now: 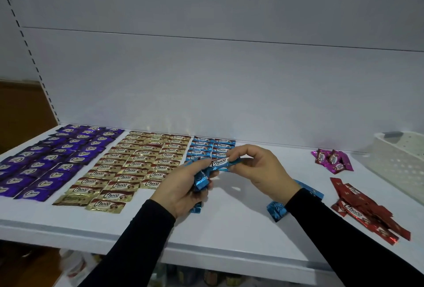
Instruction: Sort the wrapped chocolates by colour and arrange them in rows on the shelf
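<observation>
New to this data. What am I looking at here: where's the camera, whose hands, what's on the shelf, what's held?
There is no robot: one camera on a person's head looks down at their own two hands. The white shelf carries wrapped chocolates sorted into rows: purple chocolates on the left, gold chocolates next, and blue rows just started. Pink chocolates and red chocolates lie unsorted on the right, beside a white basket. The left hand holds a bunch of blue pieces. The right hand pinches one end of a single blue chocolate; the left thumb is at its other end.
</observation>
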Tool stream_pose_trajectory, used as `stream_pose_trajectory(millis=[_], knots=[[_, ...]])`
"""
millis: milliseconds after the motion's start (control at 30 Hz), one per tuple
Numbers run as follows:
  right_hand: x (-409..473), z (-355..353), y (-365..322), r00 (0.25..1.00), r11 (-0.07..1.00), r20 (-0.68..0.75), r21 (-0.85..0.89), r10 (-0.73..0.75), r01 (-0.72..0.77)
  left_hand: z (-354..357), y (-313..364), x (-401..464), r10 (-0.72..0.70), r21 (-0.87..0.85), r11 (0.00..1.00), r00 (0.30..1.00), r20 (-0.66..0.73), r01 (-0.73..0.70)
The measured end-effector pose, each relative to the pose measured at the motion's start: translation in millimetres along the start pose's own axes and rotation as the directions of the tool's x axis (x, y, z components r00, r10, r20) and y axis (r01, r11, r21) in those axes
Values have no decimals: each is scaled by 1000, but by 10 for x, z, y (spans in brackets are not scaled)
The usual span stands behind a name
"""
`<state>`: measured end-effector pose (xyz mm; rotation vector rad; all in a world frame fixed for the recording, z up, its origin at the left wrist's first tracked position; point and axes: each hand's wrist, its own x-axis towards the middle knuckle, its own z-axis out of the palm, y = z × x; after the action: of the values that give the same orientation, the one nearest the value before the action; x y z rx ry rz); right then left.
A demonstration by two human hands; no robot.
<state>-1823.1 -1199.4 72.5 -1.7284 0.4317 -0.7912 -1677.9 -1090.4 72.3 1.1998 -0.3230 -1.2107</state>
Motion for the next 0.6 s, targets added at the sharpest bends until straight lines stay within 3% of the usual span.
stream_pose_trajectory(millis=[133, 267, 433, 600], knots=[[-16, -37, 64, 999, 995, 52, -100, 10, -5, -28, -37, 69, 159, 78, 985, 983, -90, -152], [-31, -56, 71, 998, 992, 63, -121, 27, -19, -71, -51, 76, 265, 127, 958, 963, -48, -257], [-18, 2, 107, 990, 858, 67, -493, -126, 143, -43, -59, 48, 272, 190, 944, 962, 11, -269], [3, -59, 191, 998, 759, 34, -648, -53, 62, -124, 15, 79, 269, 113, 962, 941, -204, -250]])
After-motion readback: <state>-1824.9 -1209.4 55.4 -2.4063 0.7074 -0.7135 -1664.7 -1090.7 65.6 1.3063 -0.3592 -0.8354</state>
